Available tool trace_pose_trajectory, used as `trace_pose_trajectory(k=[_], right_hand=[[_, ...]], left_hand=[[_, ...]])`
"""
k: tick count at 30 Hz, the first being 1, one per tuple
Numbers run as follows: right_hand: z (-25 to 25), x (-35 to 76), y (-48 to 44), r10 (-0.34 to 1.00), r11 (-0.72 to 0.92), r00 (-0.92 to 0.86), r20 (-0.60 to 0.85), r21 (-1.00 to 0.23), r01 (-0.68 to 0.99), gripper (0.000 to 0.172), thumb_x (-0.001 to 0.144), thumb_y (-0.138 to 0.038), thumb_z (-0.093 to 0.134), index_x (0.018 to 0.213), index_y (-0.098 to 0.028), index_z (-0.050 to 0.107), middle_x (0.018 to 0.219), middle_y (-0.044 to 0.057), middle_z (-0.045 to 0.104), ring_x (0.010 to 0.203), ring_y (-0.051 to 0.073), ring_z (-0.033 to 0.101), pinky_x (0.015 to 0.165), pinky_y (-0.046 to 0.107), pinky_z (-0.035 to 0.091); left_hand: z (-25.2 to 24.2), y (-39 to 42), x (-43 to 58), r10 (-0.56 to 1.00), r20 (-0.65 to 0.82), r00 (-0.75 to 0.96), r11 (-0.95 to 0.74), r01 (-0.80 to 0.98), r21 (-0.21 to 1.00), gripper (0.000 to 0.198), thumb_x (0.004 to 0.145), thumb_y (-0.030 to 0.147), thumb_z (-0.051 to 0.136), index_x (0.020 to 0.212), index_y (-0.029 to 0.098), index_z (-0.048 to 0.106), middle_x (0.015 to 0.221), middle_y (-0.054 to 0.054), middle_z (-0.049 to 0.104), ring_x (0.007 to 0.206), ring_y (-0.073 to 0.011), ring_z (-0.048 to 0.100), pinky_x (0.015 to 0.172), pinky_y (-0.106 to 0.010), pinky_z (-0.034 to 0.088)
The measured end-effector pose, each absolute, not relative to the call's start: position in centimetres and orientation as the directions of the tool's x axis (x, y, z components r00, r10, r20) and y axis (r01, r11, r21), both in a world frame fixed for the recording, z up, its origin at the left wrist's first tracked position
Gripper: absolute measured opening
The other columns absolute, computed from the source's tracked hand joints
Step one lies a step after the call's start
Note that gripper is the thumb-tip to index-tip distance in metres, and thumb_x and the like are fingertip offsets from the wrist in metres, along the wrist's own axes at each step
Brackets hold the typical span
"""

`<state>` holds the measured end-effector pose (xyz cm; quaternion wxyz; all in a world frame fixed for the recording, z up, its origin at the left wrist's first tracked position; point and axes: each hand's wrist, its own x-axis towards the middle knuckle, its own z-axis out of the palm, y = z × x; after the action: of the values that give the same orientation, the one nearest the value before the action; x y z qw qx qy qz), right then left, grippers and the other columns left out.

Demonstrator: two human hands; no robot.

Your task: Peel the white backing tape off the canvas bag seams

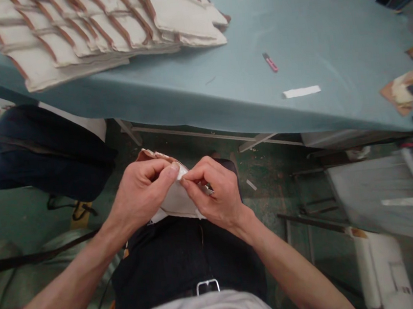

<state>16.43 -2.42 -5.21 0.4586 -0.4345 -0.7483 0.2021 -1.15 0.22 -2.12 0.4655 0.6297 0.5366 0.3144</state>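
white cloth piece [176, 199] was pinched between fingers of the left hand [140, 193] and right hand [216, 193], both closed on it, thumbs nearly touching.

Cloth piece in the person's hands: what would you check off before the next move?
1. Left hand pinches the cloth piece at its upper edge: ok.
2. Right hand pinches the same edge, its fingertips meeting the left's: ok.
3. Cloth piece is held over the lap, apart from the table: ok.
4. Pink cutter lies on the table, away from both hands: ok.
5. What exactly the fingertips grip, thread or seam: cannot tell, hidden by the fingers.
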Motion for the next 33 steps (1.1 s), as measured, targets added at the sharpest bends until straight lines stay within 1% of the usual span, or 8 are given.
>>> trace_pose_trajectory(k=[4, 11, 16, 19, 24, 27, 30, 33], right_hand=[[-4.9, 17.0, -1.8, 0.765, 0.632, -0.323, 0.558, -0.553, 0.543, 0.023, 0.106, -0.02, 0.056, 0.085, -0.021, 0.065, 0.075, 0.001, 0.067, 0.068, 0.013, 0.062, 0.064, 0.026, 0.047], [-5.6, 17.1, -1.9, 0.642, 0.715, -0.457, 0.616, -0.265, 0.647, 0.029, 0.11, -0.019, 0.053, 0.084, -0.021, 0.066, 0.076, 0.001, 0.069, 0.069, 0.014, 0.061, 0.066, 0.028, 0.046], [-6.5, 17.9, -2.2, 0.568, 0.765, -0.594, 0.57, -0.099, 0.637, 0.029, 0.11, -0.013, 0.051, 0.085, -0.019, 0.064, 0.073, 0.001, 0.065, 0.067, 0.016, 0.053, 0.064, 0.032, 0.042], [-6.5, 18.8, -1.7, 0.534, 0.786, -0.607, 0.588, -0.08, 0.613, 0.025, 0.111, -0.012, 0.048, 0.094, -0.019, 0.064, 0.078, 0.001, 0.068, 0.069, 0.016, 0.053, 0.064, 0.032, 0.042], [-6.5, 19.5, -0.9, 0.474, 0.817, -0.544, 0.693, -0.115, 0.565, 0.012, 0.109, -0.01, 0.052, 0.106, -0.017, 0.062, 0.084, 0.003, 0.072, 0.072, 0.017, 0.059, 0.065, 0.031, 0.046], [-6.6, 19.4, -0.9, 0.484, 0.808, -0.502, 0.717, -0.145, 0.571, 0.013, 0.109, -0.01, 0.053, 0.108, -0.018, 0.063, 0.087, 0.003, 0.073, 0.072, 0.015, 0.062, 0.066, 0.03, 0.047], [-6.5, 19.2, -1.1, 0.488, 0.795, -0.479, 0.729, -0.146, 0.588, 0.013, 0.109, -0.012, 0.054, 0.108, -0.019, 0.065, 0.088, 0.002, 0.073, 0.073, 0.015, 0.063, 0.067, 0.03, 0.048], [-6.4, 19.2, -1.2, 0.497, 0.785, -0.476, 0.725, -0.141, 0.604, 0.011, 0.108, -0.013, 0.057, 0.107, -0.019, 0.067, 0.087, 0.001, 0.074, 0.073, 0.014, 0.063, 0.067, 0.029, 0.048]], left_hand=[[-2.8, 0.3, -0.9, 0.975, -0.114, 0.192, 0.024, 0.417, 0.909, 0.04, 0.086, 0.039, 0.056, 0.052, 0.019, 0.053, 0.057, 0.002, 0.048, 0.055, -0.0113, 0.04, 0.047, -0.024, 0.029], [-4.1, 0.3, -0.9, 0.969, -0.164, 0.187, 0.086, 0.366, 0.926, 0.042, 0.082, 0.043, 0.057, 0.049, 0.018, 0.052, 0.055, 0.002, 0.042, 0.055, -0.0104, 0.037, 0.048, -0.023, 0.027], [-5.5, -0.3, -0.3, 0.908, -0.399, 0.131, 0.379, 0.156, 0.912, 0.038, 0.071, 0.048, 0.07, 0.053, 0.016, 0.061, 0.056, 0.001, 0.051, 0.052, -0.0096, 0.039, 0.044, -0.02, 0.028], [-5.7, -0.5, 0.4, 0.846, -0.522, 0.109, 0.528, -0.041, 0.848, 0.041, 0.064, 0.051, 0.081, 0.056, 0.016, 0.062, 0.055, 0.001, 0.055, 0.049, -0.0096, 0.043, 0.044, -0.02, 0.034], [-4.8, -0.4, 0.6, 0.831, -0.532, 0.166, 0.555, -0.179, 0.812, 0.056, 0.062, 0.065, 0.092, 0.063, 0.015, 0.066, 0.059, -0.001, 0.063, 0.049, -0.0103, 0.048, 0.043, -0.02, 0.04], [-4.2, -0.4, 0.1, 0.807, -0.546, 0.225, 0.585, -0.179, 0.791, 0.066, 0.059, 0.077, 0.09, 0.064, 0.016, 0.067, 0.06, -0.001, 0.063, 0.051, -0.0109, 0.05, 0.044, -0.02, 0.043], [-4.0, -0.4, -0.6, 0.791, -0.548, 0.272, 0.588, -0.094, 0.803, 0.062, 0.057, 0.07, 0.095, 0.072, 0.015, 0.071, 0.065, 0.0, 0.065, 0.054, -0.0108, 0.053, 0.047, -0.019, 0.045], [-3.9, -0.5, -1.2, 0.805, -0.52, 0.285, 0.539, 0.016, 0.842, 0.056, 0.064, 0.065, 0.093, 0.077, 0.014, 0.073, 0.07, -0.001, 0.065, 0.057, -0.0111, 0.053, 0.05, -0.018, 0.044]])
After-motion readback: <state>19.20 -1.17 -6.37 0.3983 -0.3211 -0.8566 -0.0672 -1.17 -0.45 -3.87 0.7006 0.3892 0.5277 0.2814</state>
